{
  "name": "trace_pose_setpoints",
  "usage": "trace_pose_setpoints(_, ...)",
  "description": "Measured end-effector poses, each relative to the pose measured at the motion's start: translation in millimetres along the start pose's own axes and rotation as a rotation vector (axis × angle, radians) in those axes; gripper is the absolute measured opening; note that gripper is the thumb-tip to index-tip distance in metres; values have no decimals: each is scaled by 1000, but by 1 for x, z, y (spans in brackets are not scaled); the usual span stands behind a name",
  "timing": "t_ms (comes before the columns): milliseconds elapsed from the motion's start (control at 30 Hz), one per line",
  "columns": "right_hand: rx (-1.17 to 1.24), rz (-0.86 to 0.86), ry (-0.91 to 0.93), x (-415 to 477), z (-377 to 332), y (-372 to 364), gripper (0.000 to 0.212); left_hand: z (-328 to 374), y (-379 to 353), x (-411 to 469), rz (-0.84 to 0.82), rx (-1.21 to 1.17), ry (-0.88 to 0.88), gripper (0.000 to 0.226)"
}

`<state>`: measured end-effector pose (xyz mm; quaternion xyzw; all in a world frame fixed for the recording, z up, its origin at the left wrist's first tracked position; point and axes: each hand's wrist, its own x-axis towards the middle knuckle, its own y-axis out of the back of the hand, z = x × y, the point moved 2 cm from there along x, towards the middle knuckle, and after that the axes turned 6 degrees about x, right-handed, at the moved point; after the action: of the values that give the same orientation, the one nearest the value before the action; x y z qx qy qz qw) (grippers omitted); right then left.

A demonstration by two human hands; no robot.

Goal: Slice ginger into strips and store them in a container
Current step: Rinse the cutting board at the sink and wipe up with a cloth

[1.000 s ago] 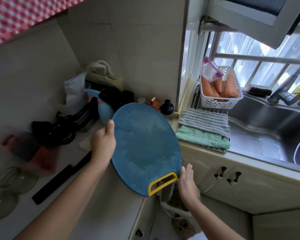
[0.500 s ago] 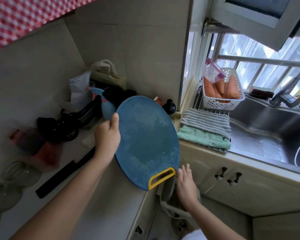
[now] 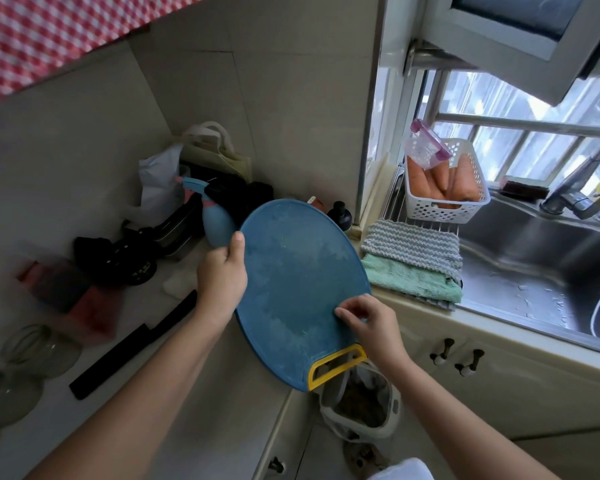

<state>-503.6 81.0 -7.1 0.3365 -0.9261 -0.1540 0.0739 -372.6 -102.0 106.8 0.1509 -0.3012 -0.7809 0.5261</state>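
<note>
Centre frame: the left hand (image 3: 220, 282) grips the rim of a tilted round blue plastic cutting board (image 3: 291, 271). The right hand (image 3: 374, 327) touches its lower right with curled fingertips (image 3: 340, 311); whether they pinch anything cannot be told.

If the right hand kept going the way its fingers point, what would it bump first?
The blue cutting board: the right hand has its fingers right at its face. Sliding on, it would probably reach the left hand gripping the far rim.

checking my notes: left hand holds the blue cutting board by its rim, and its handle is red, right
No: the head view shows the handle is yellow, not red. The left hand does hold the blue cutting board by its rim.
</note>
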Motion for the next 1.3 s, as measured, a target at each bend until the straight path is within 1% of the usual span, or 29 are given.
trace_pose_setpoints(100,-131,-68,62,6,-2,2,10,4,4,2,-7,22,16,60)
trace_pose_setpoints(167,-237,-129,52,10,5,-1,12,7,5,3,5,67,18,58)
trace_pose_setpoints(233,-360,-182,-75,12,23,-2,15,10,7,3,6,95,-11,57)
trace_pose_setpoints(300,-515,-233,-251,10,47,1,17,14,7,3,16,113,-69,55)
trace_pose_setpoints(333,-545,-228,-318,8,56,3,17,17,8,3,22,122,-100,54)
trace_pose_setpoints(367,-530,-193,-362,6,65,5,16,19,9,3,27,125,-130,54)
trace_pose_setpoints(400,-437,-131,-401,4,69,7,14,21,10,2,30,125,-155,53)
trace_pose_setpoints(433,-265,-63,-444,3,69,8,11,23,11,3,30,124,-173,53)
trace_pose_setpoints(467,-43,-22,-502,3,68,8,15,22,10,4,28,124,-180,53)
trace_pose_setpoints(533,379,-46,-612,2,62,6,29,22,9,5,20,122,-171,53)
trace_pose_setpoints(567,476,-82,-641,2,59,6,37,21,8,5,18,120,-167,54)
trace_pose_setpoints(633,475,-150,-623,1,54,8,52,20,7,5,15,113,-157,54)
trace_pose_setpoints(700,443,-168,-595,-1,53,11,56,19,7,6,11,103,-136,54)
trace_pose_setpoints(833,575,-181,-567,-2,59,16,46,15,12,9,9,89,-123,53)
trace_pose_setpoints(900,594,-185,-571,0,61,17,41,13,13,10,12,84,-126,52)
trace_pose_setpoints(1067,427,-47,-549,6,63,14,24,14,12,8,12,97,-134,51)
trace_pose_setpoints(1167,335,-44,-493,7,64,11,22,14,13,7,7,98,-137,51)
trace_pose_setpoints(1300,300,57,-543,9,71,13,15,12,14,9,-6,93,-120,52)
